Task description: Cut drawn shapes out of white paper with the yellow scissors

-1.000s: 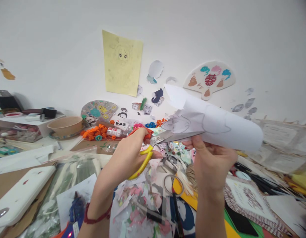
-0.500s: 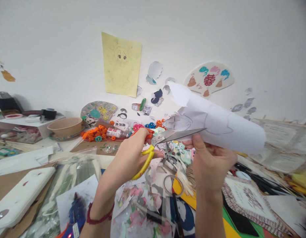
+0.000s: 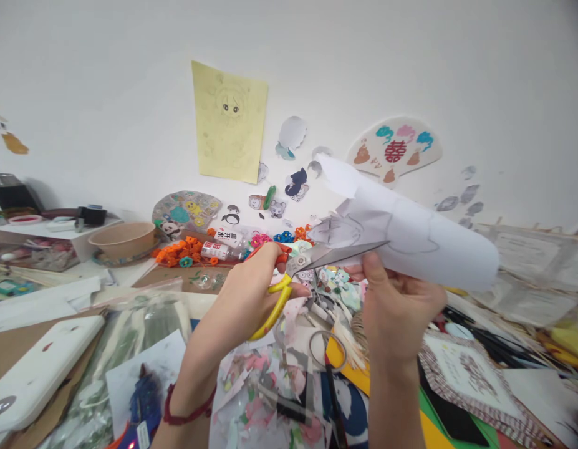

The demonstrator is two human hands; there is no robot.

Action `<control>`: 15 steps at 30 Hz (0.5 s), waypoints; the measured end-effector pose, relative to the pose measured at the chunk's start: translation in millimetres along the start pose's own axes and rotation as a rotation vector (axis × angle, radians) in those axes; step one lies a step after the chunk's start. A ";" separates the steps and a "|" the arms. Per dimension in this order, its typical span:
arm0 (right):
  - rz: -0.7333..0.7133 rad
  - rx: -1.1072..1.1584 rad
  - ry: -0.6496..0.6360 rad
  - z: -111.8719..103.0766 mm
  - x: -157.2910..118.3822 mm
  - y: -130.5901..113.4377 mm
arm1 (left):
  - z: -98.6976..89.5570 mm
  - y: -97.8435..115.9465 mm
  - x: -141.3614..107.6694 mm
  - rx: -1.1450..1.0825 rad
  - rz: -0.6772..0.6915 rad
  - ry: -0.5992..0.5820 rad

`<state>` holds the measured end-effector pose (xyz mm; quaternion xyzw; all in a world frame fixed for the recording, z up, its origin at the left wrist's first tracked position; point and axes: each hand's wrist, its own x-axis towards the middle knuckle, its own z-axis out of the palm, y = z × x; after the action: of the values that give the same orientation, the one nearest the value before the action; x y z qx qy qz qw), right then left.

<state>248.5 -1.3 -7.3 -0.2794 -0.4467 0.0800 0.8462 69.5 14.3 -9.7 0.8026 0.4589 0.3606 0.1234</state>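
Note:
My left hand [image 3: 255, 287] is closed on the scissors [image 3: 285, 280], which have one red and one yellow handle. Their blades point right and lie against a curled white sheet of paper [image 3: 410, 227] bearing pencil drawings. The sheet is pinched by my right hand [image 3: 396, 299], its thumb just below the blade tips. A drawn figure shows above the blades, on the paper's left part, where the edge is ragged. A dark red band circles my left wrist.
Below my hands lies a plastic bag of colourful paper scraps [image 3: 260, 399]. A white case [image 3: 45, 368] and a round bowl [image 3: 123, 240] stand left. A bordered card [image 3: 476, 380] lies right; a yellow drawing [image 3: 230, 125] hangs on the wall.
The rolled right end of the paper has shifted very slightly left. Both hands and the scissors look almost unmoved.

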 end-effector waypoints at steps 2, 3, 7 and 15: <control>0.004 -0.017 -0.005 0.3 -0.4 -1.0 | -0.2 0.1 -0.3 -0.004 0.010 0.002; 0.006 -0.030 -0.008 0.4 -0.6 -1.4 | -0.2 -0.2 -0.5 -0.005 0.015 0.005; -0.008 -0.023 -0.008 0.1 -0.8 -1.6 | 0.3 -2.0 -0.5 0.004 0.014 0.007; 0.012 -0.064 -0.012 -1.0 -0.7 -1.6 | 0.5 -1.5 2.1 0.011 0.026 0.025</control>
<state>248.7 -3.2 -7.4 -0.3087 -0.4525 0.0722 0.8335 69.6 16.9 -9.8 0.8045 0.4521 0.3697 0.1088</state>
